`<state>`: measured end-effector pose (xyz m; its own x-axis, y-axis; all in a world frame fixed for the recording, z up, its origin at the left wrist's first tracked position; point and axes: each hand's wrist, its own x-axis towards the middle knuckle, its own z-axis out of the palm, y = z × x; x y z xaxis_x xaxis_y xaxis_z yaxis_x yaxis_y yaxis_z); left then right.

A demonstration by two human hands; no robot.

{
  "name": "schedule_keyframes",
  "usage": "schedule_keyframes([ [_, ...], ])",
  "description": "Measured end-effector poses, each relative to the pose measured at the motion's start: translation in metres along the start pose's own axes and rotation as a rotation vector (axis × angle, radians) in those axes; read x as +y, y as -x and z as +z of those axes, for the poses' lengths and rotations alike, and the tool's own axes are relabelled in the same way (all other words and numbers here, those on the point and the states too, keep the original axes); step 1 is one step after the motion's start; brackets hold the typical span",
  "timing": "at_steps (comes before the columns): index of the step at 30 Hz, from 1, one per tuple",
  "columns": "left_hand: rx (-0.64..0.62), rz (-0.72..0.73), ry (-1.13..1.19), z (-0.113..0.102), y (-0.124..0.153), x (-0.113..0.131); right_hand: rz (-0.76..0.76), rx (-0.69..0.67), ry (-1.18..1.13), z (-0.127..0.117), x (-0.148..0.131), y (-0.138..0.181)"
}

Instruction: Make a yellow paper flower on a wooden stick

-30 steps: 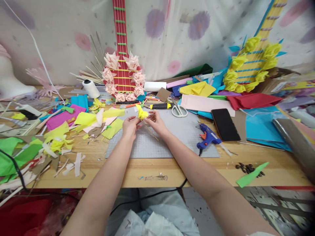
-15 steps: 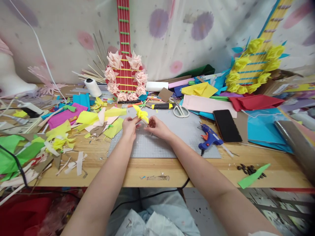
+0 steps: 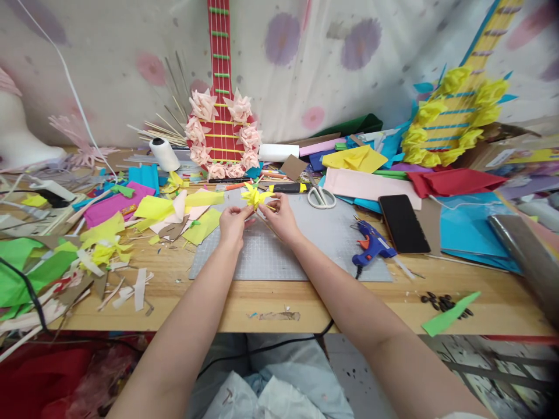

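A yellow paper flower [image 3: 255, 196] on a thin stick is held between my two hands over the grey cutting mat [image 3: 279, 259]. My left hand [image 3: 234, 224] pinches it from the left, just below the petals. My right hand [image 3: 280, 217] grips it from the right with fingers closed at the flower's base. The stick slants down to the right below the petals, partly hidden by my right hand. Behind the hands lies a yellow and black utility knife [image 3: 288, 188]. White-handled scissors [image 3: 322, 196] rest at the mat's back edge.
A blue glue gun [image 3: 371, 243] lies on the mat's right side, near a black phone [image 3: 404, 223]. Paper scraps [image 3: 105, 250] cover the table's left. A red paper guitar [image 3: 222, 134] with pink flowers stands behind; a yellow one [image 3: 449, 125] stands at right.
The yellow flower has turned so that its petals face me more and spread wider. My right hand has moved up and slightly right, closer to the petals.
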<state>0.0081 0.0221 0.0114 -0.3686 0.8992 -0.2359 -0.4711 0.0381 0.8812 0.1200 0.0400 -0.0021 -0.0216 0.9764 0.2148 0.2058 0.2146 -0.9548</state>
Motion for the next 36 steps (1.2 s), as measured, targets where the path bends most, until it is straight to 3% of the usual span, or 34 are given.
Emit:
schedule_keyframes([
  [7,0.044,-0.040,0.012,0.001,0.000,0.001,0.010,-0.089,-0.107,0.001,0.001,-0.001],
  [16,0.073,-0.035,0.085,-0.002,-0.002,0.005,-0.022,-0.300,0.148,-0.006,0.002,0.011],
  [22,0.079,-0.038,0.061,-0.002,-0.001,0.003,-0.052,-0.268,0.321,-0.010,-0.004,0.014],
  [30,0.030,-0.037,-0.098,-0.005,0.005,0.010,-0.015,-0.209,0.388,-0.018,-0.004,0.010],
  [36,0.083,-0.036,-0.184,-0.007,0.004,0.012,-0.011,-0.246,0.401,-0.021,-0.003,0.008],
])
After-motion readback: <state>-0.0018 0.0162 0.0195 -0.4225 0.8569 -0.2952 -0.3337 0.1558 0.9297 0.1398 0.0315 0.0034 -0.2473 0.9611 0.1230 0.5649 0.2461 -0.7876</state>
